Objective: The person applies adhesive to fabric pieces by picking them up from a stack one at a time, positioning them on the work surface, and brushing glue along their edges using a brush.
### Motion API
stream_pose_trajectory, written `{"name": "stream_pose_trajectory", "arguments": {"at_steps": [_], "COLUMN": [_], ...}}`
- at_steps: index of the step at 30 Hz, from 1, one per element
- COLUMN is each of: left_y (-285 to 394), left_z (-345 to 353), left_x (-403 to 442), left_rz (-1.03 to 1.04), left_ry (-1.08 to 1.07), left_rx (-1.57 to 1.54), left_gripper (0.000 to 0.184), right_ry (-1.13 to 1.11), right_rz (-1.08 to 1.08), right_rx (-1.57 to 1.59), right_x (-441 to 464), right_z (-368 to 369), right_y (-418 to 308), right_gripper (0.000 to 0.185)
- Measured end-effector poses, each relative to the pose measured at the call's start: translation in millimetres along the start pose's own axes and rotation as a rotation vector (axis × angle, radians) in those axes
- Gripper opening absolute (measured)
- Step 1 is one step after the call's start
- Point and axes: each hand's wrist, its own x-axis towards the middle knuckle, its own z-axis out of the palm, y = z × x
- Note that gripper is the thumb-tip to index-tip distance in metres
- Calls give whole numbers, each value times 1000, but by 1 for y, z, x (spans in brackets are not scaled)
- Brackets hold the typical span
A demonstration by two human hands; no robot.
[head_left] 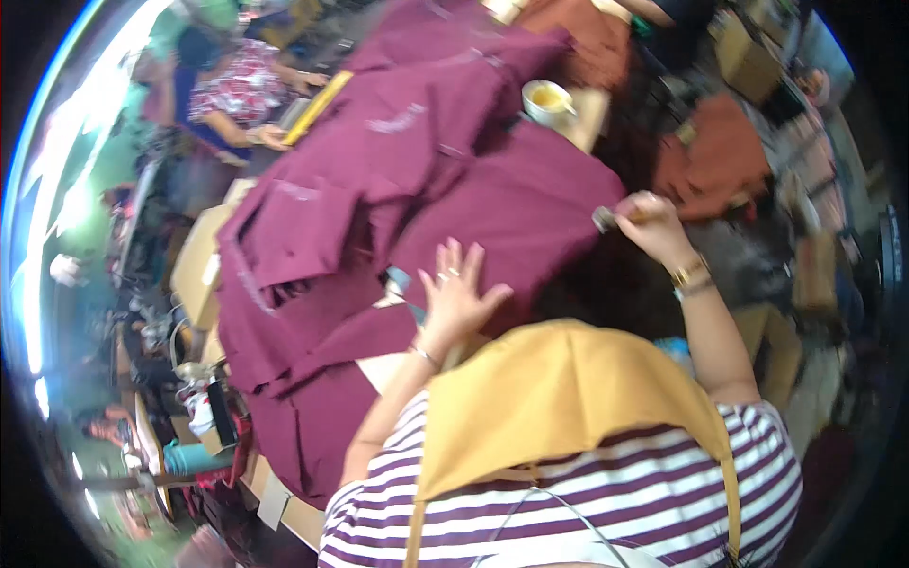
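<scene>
Maroon fabric [511, 189] lies in large overlapping pieces on the table, with pale marks on some of them. My left hand [456, 295] rests palm down on the fabric, fingers spread, a ring on one of them. At the fabric's right edge, my right hand [658, 230] is closed round the wooden handle of a small brush [604, 220]. The brush has a greyish head, somewhat blurred, pointing left toward the fabric; whether it touches cannot be told.
A white cup [546, 102] with yellow contents stands at the table's far right corner. Across the table, a person in a patterned top [241, 85] holds a yellow strip [319, 109]. Rust-coloured cloth [715, 156] lies to the right. Cardboard boxes [746, 55] stand behind it.
</scene>
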Motion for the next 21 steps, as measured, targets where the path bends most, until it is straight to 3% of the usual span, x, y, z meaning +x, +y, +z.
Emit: {"name": "stream_pose_trajectory", "arguments": {"at_steps": [5,6,8,9,12,16,18,21], "left_y": [-26,-29,-32,-31,-29,-33,-31,-31], "left_z": [4,6,8,7,5,6,-1,-8], "left_x": [18,19,23,24,29,33,32,33], "left_rz": [100,108,113,111,100,116,137,163], "left_ry": [90,93,94,88,77,75,44,10], "left_rx": [140,140,124,140,150,157,198,210], "left_gripper": [94,93,96,97,97,100,102,107], "right_ry": [-19,-23,-18,-2,2,-81,-173,-90], "right_rz": [145,79,226,120,9,9,111,43], "right_rx": [-13,-124,-61,-184,30,104,-146,-80], "right_x": [-3,-3,-3,1,3,-9,-5,-1], "right_z": [-14,-22,-35,-39,-20,3,-21,-21], "right_y": [11,18,19,11,-9,0,3,-13], "right_gripper": [10,10,11,11,10,12,11,10]}}
